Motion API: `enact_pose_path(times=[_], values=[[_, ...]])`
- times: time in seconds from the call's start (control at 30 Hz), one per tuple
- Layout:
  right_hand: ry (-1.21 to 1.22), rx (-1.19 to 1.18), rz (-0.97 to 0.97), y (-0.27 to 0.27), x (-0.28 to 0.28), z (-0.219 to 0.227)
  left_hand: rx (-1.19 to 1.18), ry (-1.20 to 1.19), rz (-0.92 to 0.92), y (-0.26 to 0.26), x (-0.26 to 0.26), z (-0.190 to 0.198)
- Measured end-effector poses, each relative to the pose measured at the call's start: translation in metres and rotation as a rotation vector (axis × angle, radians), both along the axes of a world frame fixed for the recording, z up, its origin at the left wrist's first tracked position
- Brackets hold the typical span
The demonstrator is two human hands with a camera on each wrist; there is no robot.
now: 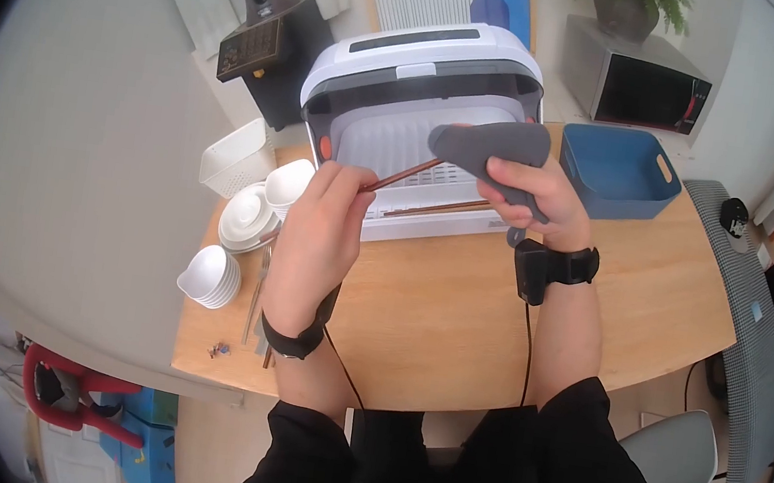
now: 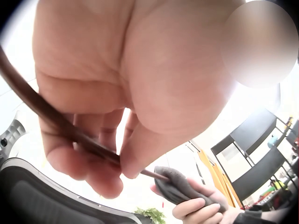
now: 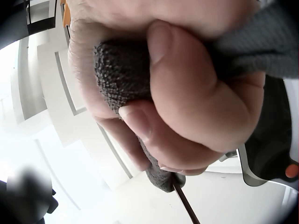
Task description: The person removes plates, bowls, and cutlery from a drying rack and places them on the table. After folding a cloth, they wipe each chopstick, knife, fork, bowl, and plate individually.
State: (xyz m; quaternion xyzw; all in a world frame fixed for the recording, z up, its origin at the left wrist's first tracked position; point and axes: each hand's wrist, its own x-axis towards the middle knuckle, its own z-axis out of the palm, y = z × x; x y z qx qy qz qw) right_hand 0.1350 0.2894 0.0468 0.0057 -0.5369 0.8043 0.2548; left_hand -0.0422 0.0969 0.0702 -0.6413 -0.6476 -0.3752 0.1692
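In the head view my left hand (image 1: 316,242) pinches a brown chopstick (image 1: 404,174) between thumb and fingers. Its other end meets a dark grey cloth (image 1: 495,146), which my right hand (image 1: 556,203) grips. The right wrist view shows the cloth (image 3: 122,72) bunched in curled fingers, with the chopstick (image 3: 187,204) coming out of its end. In the left wrist view the chopstick (image 2: 91,143) runs across the fingers and into the cloth (image 2: 175,184). Below the hands, another chopstick (image 1: 440,209) lies along the front of a white, dark-lidded appliance (image 1: 419,73), whose front is open.
White bowls (image 1: 211,277), plates (image 1: 247,216) and a white basket (image 1: 238,159) stand on the left. Cutlery (image 1: 257,293) lies near the bowls. A blue bin (image 1: 618,196) stands at the right of the wooden table (image 1: 436,316), a microwave (image 1: 637,84) behind it.
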Motion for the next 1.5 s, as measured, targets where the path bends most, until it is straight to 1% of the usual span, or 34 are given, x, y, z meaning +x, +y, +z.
enact_pose_path(times=[0.07, 0.17, 0.2, 0.3, 0.37, 0.4, 0.47, 0.5, 0.63, 0.7, 0.73, 0.77, 0.8, 0.83, 0.93, 1.07, 1.13, 1.17, 1.2, 1.27, 1.33, 1.37, 1.4, 1.43, 1.5], values=[[-0.130, 0.033, 0.003, -0.008, -0.011, 0.000, 0.025, 0.023, 0.008, 0.004, -0.004, 0.000], [-0.154, 0.021, 0.038, -0.021, -0.029, -0.001, 0.132, 0.011, -0.011, 0.012, -0.011, -0.006], [-0.169, 0.001, 0.059, -0.024, -0.033, -0.002, 0.132, 0.003, -0.010, 0.016, -0.014, -0.010], [-0.188, 0.005, 0.014, -0.026, -0.039, -0.006, 0.173, -0.031, -0.045, 0.018, -0.022, -0.015], [-0.193, 0.003, -0.013, -0.027, -0.037, -0.005, 0.150, -0.065, 0.087, 0.013, -0.026, -0.010], [-0.197, 0.026, -0.036, -0.028, -0.033, -0.002, 0.154, -0.067, 0.088, 0.010, -0.032, -0.011], [-0.201, 0.050, -0.061, -0.030, -0.027, 0.002, 0.023, -0.183, 0.140, 0.002, -0.045, -0.013], [-0.186, 0.072, -0.072, -0.031, -0.025, 0.003, 0.002, -0.242, 0.133, -0.002, -0.048, -0.014], [-0.179, 0.167, -0.083, -0.037, -0.021, 0.009, 0.024, -0.225, 0.191, -0.018, -0.050, -0.019], [-0.185, 0.206, -0.089, -0.046, -0.017, 0.015, 0.088, -0.370, 0.209, -0.026, -0.044, -0.029], [-0.194, 0.244, -0.095, -0.051, -0.015, 0.018, 0.076, -0.366, 0.207, -0.030, -0.043, -0.034], [-0.198, 0.231, -0.098, -0.053, -0.013, 0.019, 0.121, -0.370, 0.203, -0.033, -0.042, -0.042], [-0.210, 0.258, -0.061, -0.056, -0.011, 0.019, 0.164, -0.379, 0.202, -0.038, -0.040, -0.051], [-0.217, 0.287, -0.024, -0.059, -0.010, 0.019, 0.170, -0.405, 0.186, -0.044, -0.038, -0.056], [-0.240, 0.323, -0.009, -0.071, -0.010, 0.020, 0.134, -0.468, 0.183, -0.066, -0.033, -0.061], [-0.225, 0.253, 0.021, -0.085, -0.007, 0.020, 0.184, -0.451, 0.139, -0.074, -0.035, -0.052], [-0.222, 0.189, -0.044, -0.092, -0.005, 0.016, 0.209, -0.446, 0.120, -0.067, -0.030, -0.039], [-0.223, 0.185, -0.041, -0.094, -0.005, 0.012, 0.152, -0.428, 0.115, -0.065, -0.029, -0.035], [-0.231, 0.135, -0.055, -0.097, -0.005, 0.004, 0.142, -0.428, 0.118, -0.062, -0.025, -0.032], [-0.242, 0.082, -0.071, -0.102, -0.007, -0.011, 0.142, -0.529, -0.049, -0.053, -0.012, -0.030], [-0.243, 0.012, -0.019, -0.110, -0.008, -0.026, 0.107, -0.546, -0.074, -0.052, 0.003, -0.034], [-0.249, 0.010, -0.016, -0.116, -0.006, -0.033, 0.081, -0.556, -0.103, -0.053, 0.009, -0.036], [-0.261, -0.047, -0.030, -0.127, -0.002, -0.041, 0.076, -0.561, -0.100, -0.057, 0.014, -0.041], [-0.272, -0.103, -0.045, -0.138, 0.003, -0.050, 0.022, -0.560, -0.114, -0.063, 0.019, -0.048], [-0.315, -0.137, -0.048, -0.160, 0.020, -0.068, -0.094, -0.593, -0.130, -0.077, 0.033, -0.058]])
